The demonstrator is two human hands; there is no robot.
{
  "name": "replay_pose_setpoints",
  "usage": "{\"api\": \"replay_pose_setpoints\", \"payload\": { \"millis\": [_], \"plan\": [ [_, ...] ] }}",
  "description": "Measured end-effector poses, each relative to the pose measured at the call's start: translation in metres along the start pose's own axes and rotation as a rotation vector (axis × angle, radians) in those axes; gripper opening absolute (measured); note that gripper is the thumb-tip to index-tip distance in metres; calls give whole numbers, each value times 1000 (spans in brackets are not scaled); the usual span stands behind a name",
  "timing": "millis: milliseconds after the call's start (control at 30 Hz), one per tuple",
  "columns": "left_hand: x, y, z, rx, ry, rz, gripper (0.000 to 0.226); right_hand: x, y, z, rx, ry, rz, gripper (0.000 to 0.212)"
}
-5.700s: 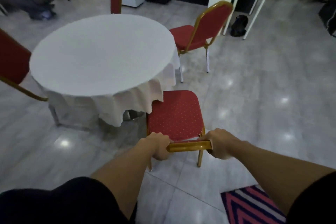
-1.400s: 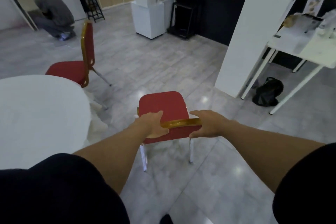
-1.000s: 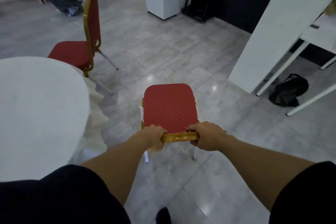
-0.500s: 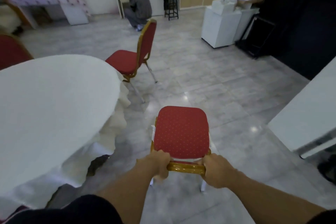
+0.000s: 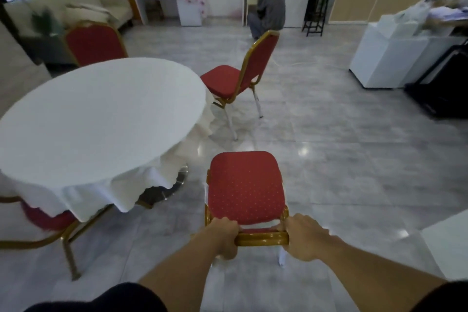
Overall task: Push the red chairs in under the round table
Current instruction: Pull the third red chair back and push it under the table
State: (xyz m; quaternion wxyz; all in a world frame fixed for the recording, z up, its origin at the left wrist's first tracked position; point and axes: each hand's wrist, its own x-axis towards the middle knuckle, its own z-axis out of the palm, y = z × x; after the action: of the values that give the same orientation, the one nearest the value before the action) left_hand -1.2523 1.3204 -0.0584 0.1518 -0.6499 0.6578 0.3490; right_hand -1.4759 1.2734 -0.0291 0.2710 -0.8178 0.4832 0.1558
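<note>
Both hands are clamped on the gold top rail of a red chair (image 5: pixel 247 189): the left hand (image 5: pixel 222 238) wraps the rail's left end, the right hand (image 5: pixel 304 238) its right end, each grip closed tight around the bar. The seat stretches straight ahead of the grip, out on the bare floor (image 5: pixel 354 159), not tucked under anything. Ahead and to the left of the grip stands the round counter (image 5: pixel 96 119) under a white cloth, its edge near the seat's left side but apart from it. Farther ahead of the grip a second red chair (image 5: pixel 235 78) stands with its seat just at the cloth's far edge. Left of the grip a third chair (image 5: pixel 43 223) sits with its seat partly under the hanging cloth. Beyond the counter a fourth chair's back (image 5: pixel 95 44) shows.
</note>
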Motion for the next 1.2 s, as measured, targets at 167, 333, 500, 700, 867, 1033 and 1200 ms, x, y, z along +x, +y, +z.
{"api": "replay_pose_setpoints", "payload": {
  "millis": [167,333,500,700,867,1033,1200],
  "plan": [
    [0,13,6,-81,23,-64,33,21,21,-5,-42,-31,-76,33],
    [-2,35,14,-190,79,-162,32,37,45,-18,-121,-89,-229,40],
    [-5,81,24,-319,126,-294,31,51,76,-40,-293,-145,-401,31],
    [-2,121,35,-448,146,-399,41,68,98,-58,-440,-183,-497,23],
    [0,122,31,-511,163,-466,52,78,90,-78,-456,-205,-591,35],
    [17,103,4,-563,142,-511,45,120,76,-101,-481,-222,-643,46],
    [46,65,-33,-558,151,-510,35,172,48,-132,-532,-247,-696,54]
  ]
}}
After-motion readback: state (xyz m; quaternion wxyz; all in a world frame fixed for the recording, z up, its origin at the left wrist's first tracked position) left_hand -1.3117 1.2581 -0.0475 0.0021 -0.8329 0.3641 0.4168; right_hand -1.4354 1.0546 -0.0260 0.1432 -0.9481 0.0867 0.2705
